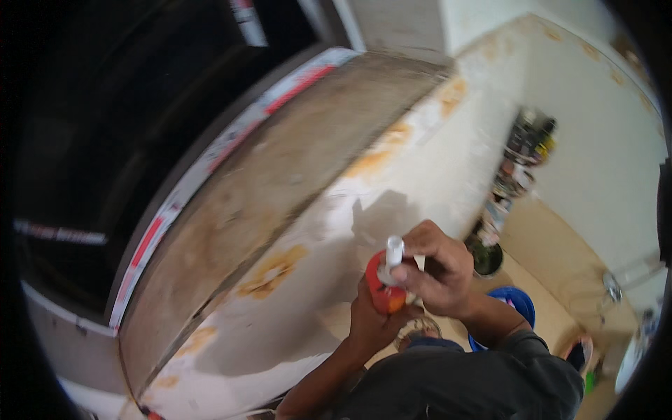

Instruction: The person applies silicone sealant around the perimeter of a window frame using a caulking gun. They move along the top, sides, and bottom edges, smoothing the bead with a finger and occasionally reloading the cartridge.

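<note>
A red bottle (381,285) with some orange low on its side is held in front of my body, tilted in my grasp. My left hand (369,320) wraps round its lower part, partly hidden by the bottle. On the bottle's top sits a white nozzle (394,250), pointing up toward me. My right hand (446,271) is closed at this nozzle, the thumb pressed on its near side and the fingers bent behind it. The exact form of the top under the fingers is hidden.
A tiled wall with orange flower patterns (274,271) runs along my left, below a wide bare ledge (294,168) and a dark window (140,126). On the floor to the right stand a blue tub (525,301), a dark pot (486,260) and several cluttered items (528,140).
</note>
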### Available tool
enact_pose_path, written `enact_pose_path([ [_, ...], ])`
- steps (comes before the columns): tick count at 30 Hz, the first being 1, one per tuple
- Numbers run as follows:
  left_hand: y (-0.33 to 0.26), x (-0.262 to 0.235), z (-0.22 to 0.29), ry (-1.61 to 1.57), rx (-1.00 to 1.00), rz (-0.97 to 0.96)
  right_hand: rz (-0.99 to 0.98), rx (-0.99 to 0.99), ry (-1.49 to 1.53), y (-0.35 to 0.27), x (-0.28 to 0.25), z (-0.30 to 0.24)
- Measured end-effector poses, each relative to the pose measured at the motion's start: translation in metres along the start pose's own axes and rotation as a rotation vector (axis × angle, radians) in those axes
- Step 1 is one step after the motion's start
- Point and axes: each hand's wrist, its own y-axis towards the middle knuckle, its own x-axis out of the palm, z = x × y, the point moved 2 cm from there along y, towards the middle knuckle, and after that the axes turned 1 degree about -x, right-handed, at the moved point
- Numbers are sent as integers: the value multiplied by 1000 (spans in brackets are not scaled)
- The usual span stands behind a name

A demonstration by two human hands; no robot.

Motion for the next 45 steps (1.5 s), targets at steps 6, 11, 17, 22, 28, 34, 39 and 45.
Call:
enact_pose_path([
  [6,-69,-87,111,-61,-187,149,-243,-131,328,65,75,-50],
  [11,-117,-141,215,153,-417,537,-375,-446,142,100,83,-62],
  [17,-103,-255,269,762,-733,598,-285,-578,-202,147,82,-46],
  [22,-81,-270,273,1149,-878,425,-418,-559,-299,152,91,-34],
  [28,-78,-278,274,1331,-940,258,-622,-593,-214,168,110,-48],
  [34,-81,-288,266,1348,-994,183,-949,-671,-285,181,207,-55],
  [39,-91,-287,278,1372,-1093,157,-1083,-666,-235,181,235,-55],
  [45,-118,-289,278,1330,-1151,192,-1221,-656,-201,180,270,-82],
])
